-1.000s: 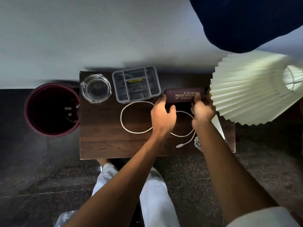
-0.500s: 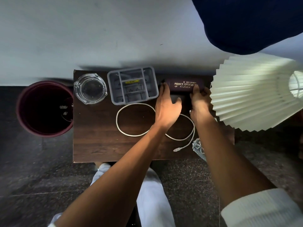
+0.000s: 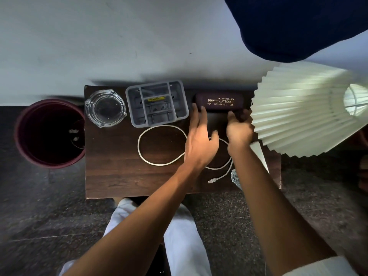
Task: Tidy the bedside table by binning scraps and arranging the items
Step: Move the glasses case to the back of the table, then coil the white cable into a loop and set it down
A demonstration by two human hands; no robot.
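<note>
Back edge of bedside table [image 3: 111,176] crowded: glass ashtray [image 3: 105,108], grey divided organiser [image 3: 157,104], spectacle case [image 3: 219,101] in a row against the wall. Pleated lampshade [image 3: 294,112] overhangs right side, blocking approach from above there. White cable [image 3: 159,145] loops across the middle. Front-left wood bare, open to reach. Maroon bin [image 3: 49,134] stands just beside left edge, mouth unobstructed.

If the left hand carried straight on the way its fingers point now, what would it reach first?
Probably the spectacle case. The left hand points toward the wall, its fingertips right at the case's left end; whether they touch it is unclear. It might slip past into the gap beside the grey organiser.
</note>
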